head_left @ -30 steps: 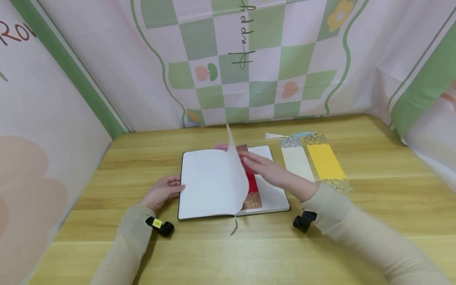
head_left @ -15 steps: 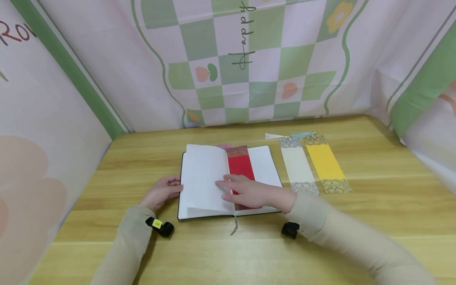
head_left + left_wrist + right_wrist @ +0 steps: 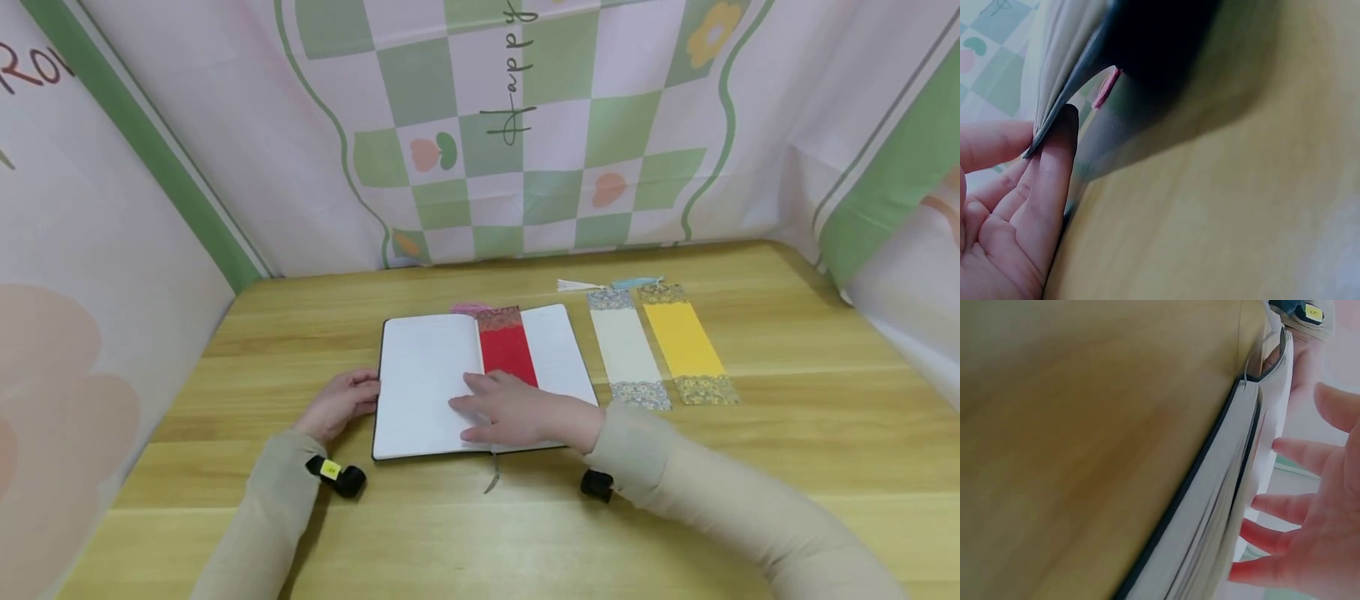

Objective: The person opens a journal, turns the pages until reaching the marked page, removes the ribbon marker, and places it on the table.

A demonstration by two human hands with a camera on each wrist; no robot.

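A notebook (image 3: 423,358) with blank pages and a dark cover lies spread flat on the wooden table. Across its right page, by the fold, runs a red bookmark (image 3: 506,348) with patterned ends and a pink tassel (image 3: 470,308). My left hand (image 3: 341,404) pinches the notebook's left edge; the left wrist view has the thumb on the page side and fingers (image 3: 1054,169) under the cover. My right hand (image 3: 517,410), fingers spread, rests over the fold and covers the bookmark's lower part. In the right wrist view its fingertips (image 3: 1260,501) touch the page.
Right of the notebook lie a cream bookmark (image 3: 628,346) and a yellow bookmark (image 3: 684,340), both with patterned ends. White and light blue tassels (image 3: 637,283) lie at their tops. A grey ribbon (image 3: 492,475) hangs from the notebook's spine. A checked cloth (image 3: 555,192) closes off the back.
A raised page has gone over to the left and lies flat. My right hand has moved left and towards me, down onto the fold. The left hand stays at the notebook's edge.
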